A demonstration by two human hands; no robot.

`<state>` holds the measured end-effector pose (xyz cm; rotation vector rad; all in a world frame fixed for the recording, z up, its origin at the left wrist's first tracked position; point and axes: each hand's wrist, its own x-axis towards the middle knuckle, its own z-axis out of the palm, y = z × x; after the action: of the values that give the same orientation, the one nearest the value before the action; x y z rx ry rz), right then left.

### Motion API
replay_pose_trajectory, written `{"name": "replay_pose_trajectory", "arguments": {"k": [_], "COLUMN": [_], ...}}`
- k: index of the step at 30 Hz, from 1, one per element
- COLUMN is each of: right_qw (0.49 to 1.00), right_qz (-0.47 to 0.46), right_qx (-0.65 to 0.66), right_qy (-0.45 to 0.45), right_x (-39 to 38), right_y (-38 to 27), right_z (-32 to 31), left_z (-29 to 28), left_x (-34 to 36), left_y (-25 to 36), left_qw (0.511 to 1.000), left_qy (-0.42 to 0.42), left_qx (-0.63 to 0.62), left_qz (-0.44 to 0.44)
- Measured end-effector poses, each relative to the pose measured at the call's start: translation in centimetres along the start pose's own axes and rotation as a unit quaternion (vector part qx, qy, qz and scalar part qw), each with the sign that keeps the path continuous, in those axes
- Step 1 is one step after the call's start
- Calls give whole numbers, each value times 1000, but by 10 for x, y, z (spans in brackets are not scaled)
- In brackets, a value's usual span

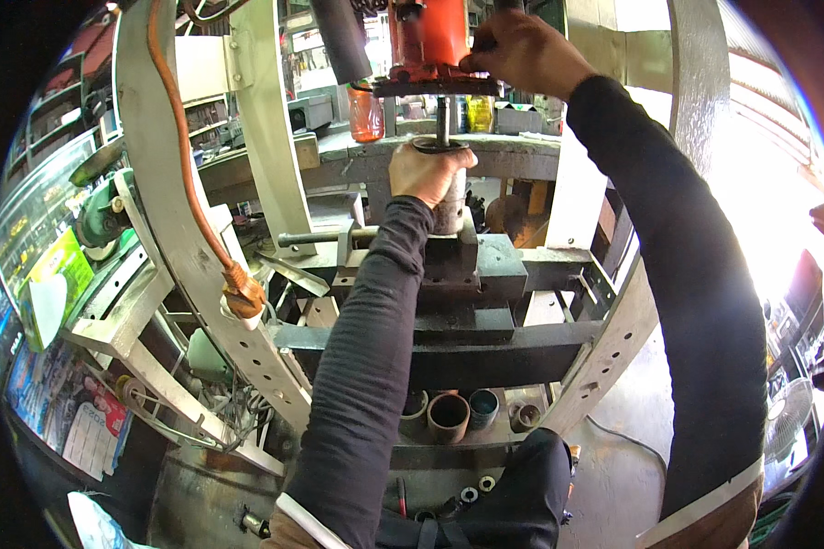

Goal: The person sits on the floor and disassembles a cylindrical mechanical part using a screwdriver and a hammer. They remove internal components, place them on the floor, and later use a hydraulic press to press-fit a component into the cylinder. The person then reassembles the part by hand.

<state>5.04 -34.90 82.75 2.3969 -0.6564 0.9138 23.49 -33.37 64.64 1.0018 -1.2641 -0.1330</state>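
Observation:
My left hand is wrapped round the upper part of a metal cylinder, which stands upright on dark steel blocks in a press frame. A thin shiny rod reaches down from the dark plate above into the dark ring at the cylinder's top. Above that plate sits a red jack. On its right side, my right hand has its fingers curled at the jack's lower edge. What those fingers pinch is hidden. A dark tube hangs at the jack's left.
Pale steel uprights flank the work, with a dark crossbeam below. An orange cable with a plug hangs down the left post. Open pipe pieces stand low under the beam. A bench grinder is at the left.

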Motion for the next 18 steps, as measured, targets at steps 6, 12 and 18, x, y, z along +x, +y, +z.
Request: {"name": "replay_pose_trajectory", "arguments": {"k": [6,12,18], "right_qw": [904,999,999], "right_qz": [-152,-3,-29], "right_qx": [-392,1,-40], "right_qy": [-77,53,19], "right_x": [17,-3,6], "right_y": [-9,-16,-26], "right_z": [7,4,-13], "left_z": [-12,-14,-14], "left_x": [2,2,7], "left_y": [-1,-9,-14], "left_qw": [998,994,987], "left_qy": [-59,-27,-27], "left_qx": [-19,-101,-153], "left_qz": [3,-24,-39]}}
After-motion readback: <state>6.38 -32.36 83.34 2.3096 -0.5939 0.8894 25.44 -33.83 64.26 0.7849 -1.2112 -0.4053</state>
